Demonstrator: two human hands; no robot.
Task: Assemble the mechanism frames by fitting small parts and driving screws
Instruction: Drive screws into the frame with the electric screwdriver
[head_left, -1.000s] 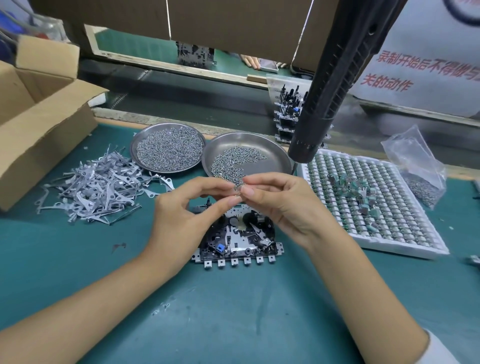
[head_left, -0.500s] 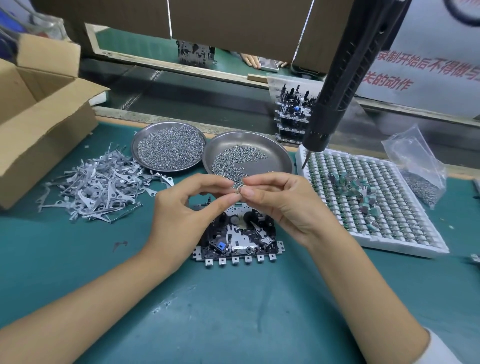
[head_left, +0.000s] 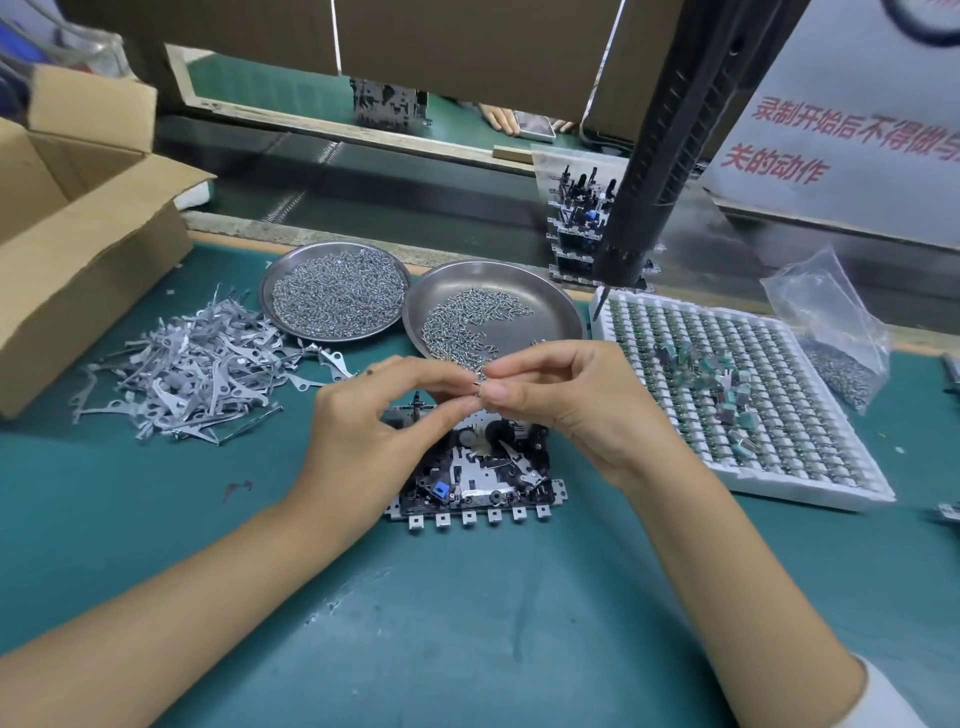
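Note:
A black and silver mechanism frame (head_left: 483, 480) lies flat on the green mat in front of me, its row of metal tabs toward me. Above its far edge my left hand (head_left: 363, 431) and my right hand (head_left: 566, 400) meet fingertip to fingertip, both pinching a tiny metal part (head_left: 478, 383) between thumb and fingers. The part is too small to make out. A black electric screwdriver (head_left: 649, 197) hangs from above at the right, its bit tip over the corner of the white tray.
Two steel dishes of screws (head_left: 337, 296) (head_left: 545, 317) stand behind the frame. A heap of grey metal levers (head_left: 192, 369) lies left, beside an open cardboard box (head_left: 78, 234). A white parts tray (head_left: 748, 410), a plastic bag (head_left: 826, 332) and stacked frames (head_left: 576, 228) are right.
Both hands have stayed together over the frame, fingers shifting slightly on the small part. The hanging screwdriver swung right, then back left.

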